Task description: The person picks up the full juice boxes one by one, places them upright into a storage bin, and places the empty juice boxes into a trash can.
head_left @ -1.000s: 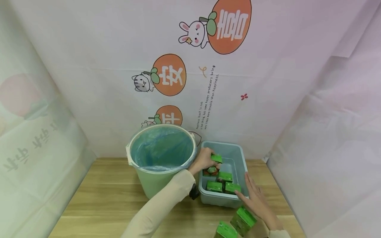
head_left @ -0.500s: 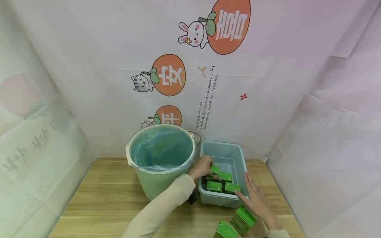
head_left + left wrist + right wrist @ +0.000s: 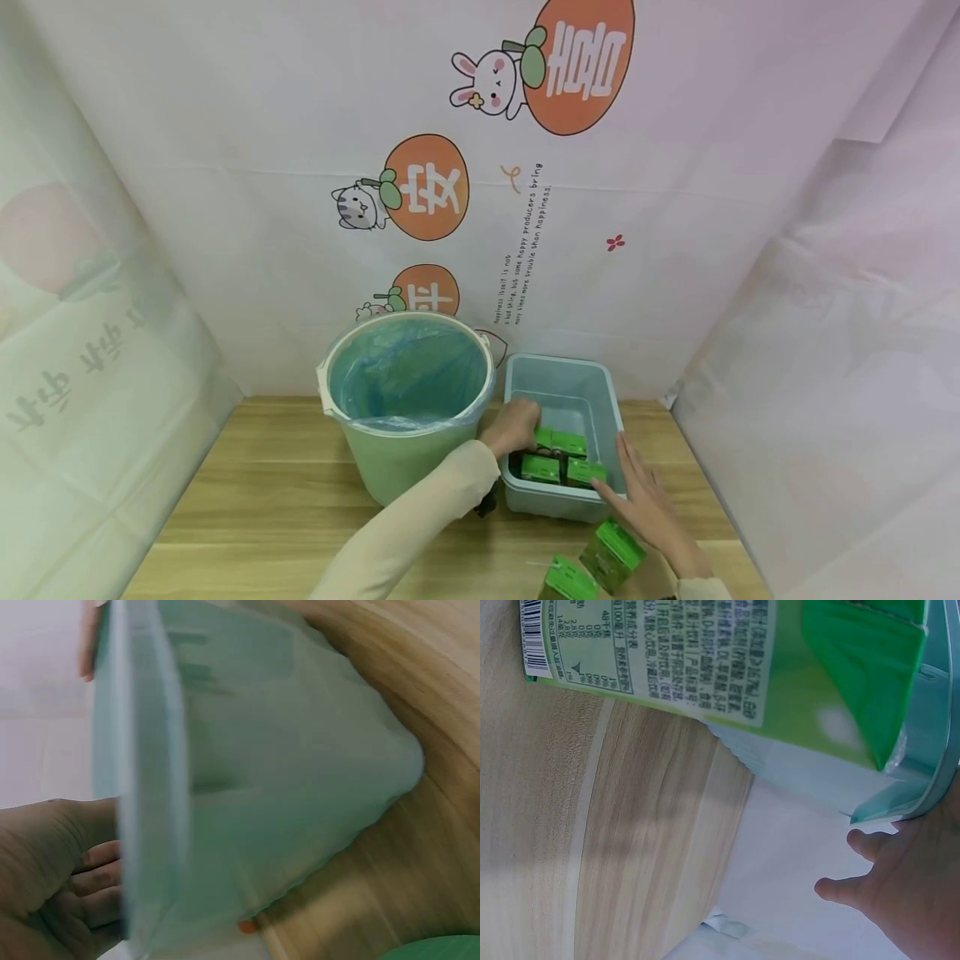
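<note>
My left hand [image 3: 513, 427] reaches over the left wall of a blue-grey plastic bin [image 3: 558, 497]. It grips a green-topped juice carton [image 3: 543, 436], partly hidden by the hand, low beside several others. Behind the bin's wall [image 3: 262, 742], the fingers of the left hand [image 3: 64, 877] look curled in the left wrist view. Straight fingers of my right hand [image 3: 647, 504] rest against the bin's front right corner. Two more green-topped cartons stand outside the bin, one close to the right hand [image 3: 613, 557] and one nearer the front edge of view [image 3: 567, 580]. A carton [image 3: 705, 667] fills the top of the right wrist view.
A tall pale green bucket [image 3: 397, 467] lined with a blue plastic bag stands left of the bin, close to my left forearm. Both stand on a wood-grain tabletop [image 3: 247, 500]. White printed cloth [image 3: 300, 275] hangs behind and along both sides.
My left hand has lowered the juice carton from the back left of the bin toward the front, beside the other cartons. The right hand has stayed in place.
</note>
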{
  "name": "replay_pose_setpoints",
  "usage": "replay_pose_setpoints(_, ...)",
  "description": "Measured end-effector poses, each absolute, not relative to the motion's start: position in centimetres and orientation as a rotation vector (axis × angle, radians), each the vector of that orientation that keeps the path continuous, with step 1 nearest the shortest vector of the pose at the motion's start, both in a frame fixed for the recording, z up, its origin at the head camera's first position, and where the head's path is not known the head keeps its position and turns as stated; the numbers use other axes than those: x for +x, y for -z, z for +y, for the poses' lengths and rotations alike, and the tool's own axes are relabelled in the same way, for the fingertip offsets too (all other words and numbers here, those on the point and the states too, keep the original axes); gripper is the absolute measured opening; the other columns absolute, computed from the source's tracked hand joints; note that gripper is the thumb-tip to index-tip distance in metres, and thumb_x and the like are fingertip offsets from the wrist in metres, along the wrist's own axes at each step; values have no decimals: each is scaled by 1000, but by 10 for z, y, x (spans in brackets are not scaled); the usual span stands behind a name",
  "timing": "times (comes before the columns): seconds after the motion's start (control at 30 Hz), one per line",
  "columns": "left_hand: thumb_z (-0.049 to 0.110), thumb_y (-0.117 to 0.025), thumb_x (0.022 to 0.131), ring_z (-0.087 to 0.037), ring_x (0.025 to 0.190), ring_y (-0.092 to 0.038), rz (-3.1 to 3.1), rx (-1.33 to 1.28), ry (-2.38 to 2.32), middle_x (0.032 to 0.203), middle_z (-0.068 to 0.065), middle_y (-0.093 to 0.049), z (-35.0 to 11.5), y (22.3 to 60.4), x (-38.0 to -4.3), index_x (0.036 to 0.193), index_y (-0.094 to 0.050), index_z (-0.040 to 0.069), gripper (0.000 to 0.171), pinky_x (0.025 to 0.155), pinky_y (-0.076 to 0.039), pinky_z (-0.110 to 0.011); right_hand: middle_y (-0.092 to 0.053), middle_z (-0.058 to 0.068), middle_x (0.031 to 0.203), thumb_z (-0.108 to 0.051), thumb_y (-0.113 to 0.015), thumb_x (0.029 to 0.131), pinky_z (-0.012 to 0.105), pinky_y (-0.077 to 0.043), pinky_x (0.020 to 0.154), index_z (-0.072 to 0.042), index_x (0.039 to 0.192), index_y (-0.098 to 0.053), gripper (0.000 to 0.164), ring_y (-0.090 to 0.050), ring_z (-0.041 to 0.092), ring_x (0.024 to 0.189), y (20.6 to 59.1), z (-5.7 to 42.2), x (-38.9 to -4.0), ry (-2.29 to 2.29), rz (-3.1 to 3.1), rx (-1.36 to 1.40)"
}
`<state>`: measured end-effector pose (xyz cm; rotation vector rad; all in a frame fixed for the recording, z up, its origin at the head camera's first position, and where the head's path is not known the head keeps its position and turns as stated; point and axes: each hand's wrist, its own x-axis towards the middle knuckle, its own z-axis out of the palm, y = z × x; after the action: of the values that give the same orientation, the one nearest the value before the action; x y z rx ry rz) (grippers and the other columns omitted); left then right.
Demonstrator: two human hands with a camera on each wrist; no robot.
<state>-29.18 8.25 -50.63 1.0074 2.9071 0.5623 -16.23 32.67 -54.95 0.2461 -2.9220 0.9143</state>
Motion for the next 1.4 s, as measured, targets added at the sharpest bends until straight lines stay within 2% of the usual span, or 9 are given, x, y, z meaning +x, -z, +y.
replay_pose_setpoints(0.2,5,-94,77,-10,59,-34,2924,962,-488,60,6,-38,85,521,-294,61,-48,13,50,53,-32,-25,-2,25,174,-50,-59,106,83,-4,114,-1,169,-5,96,-10,55,155,550,324,-161,-924,-2926,243)
replay_pose_setpoints(0.67,7,-96,77,-11,56,-23,2896,990,-478,56,6,-22,88,522,-298,56,-34,17,66,52,-26,-23,-3,25,174,-48,-61,106,82,-5,115,0,169,-6,96,-10,55,155,548,322,-163,-924,-2898,271)
replay_pose_setpoints(0.8,6,-95,78,-10,56,-29,2864,955,-496,57,7,-31,90,522,-299,58,-42,15,57,52,-30,-23,-4,25,174,-47,-61,106,82,-6,114,0,169,-7,96,-11,56,154,547,322,-163,-919,-2888,278)
replay_pose_setpoints(0.9,6,-95,79,-9,60,-45,2831,922,-515,65,5,-52,90,518,-298,67,-60,12,38,55,-42,-23,-4,25,174,-46,-62,106,82,-6,114,-1,169,-7,95,-11,57,154,547,322,-163,-922,-2882,279)
replay_pose_setpoints(0.97,6,-95,78,-11,69,-58,2816,902,-525,77,2,-64,90,514,-298,77,-70,9,26,60,-50,-24,-4,25,174,-46,-62,106,82,-6,115,-1,169,-7,95,-11,57,154,546,322,-163,-922,-2883,279)
replay_pose_setpoints(1.03,8,-95,79,-14,82,-67,2805,891,-528,91,-2,-73,89,510,-296,91,-77,5,22,69,-56,-25,-3,25,175,-47,-61,106,81,-6,115,0,169,-7,95,-10,57,154,546,323,-163,-923,-2890,278)
replay_pose_setpoints(1.2,10,-92,83,-21,107,-72,2780,904,-585,119,-7,-77,86,501,-292,114,-80,3,34,85,-60,-27,-1,24,175,-48,-60,106,80,-5,116,0,169,-6,95,-9,57,154,548,325,-163,-921,-2910,266)
replay_pose_setpoints(1.4,21,-83,95,-21,113,-72,2766,947,-674,126,-8,-75,84,484,-289,123,-78,3,33,90,-59,-28,-1,25,174,-49,-59,107,83,-5,114,-1,169,-5,95,-11,57,154,550,328,-164,-915,-2924,246)
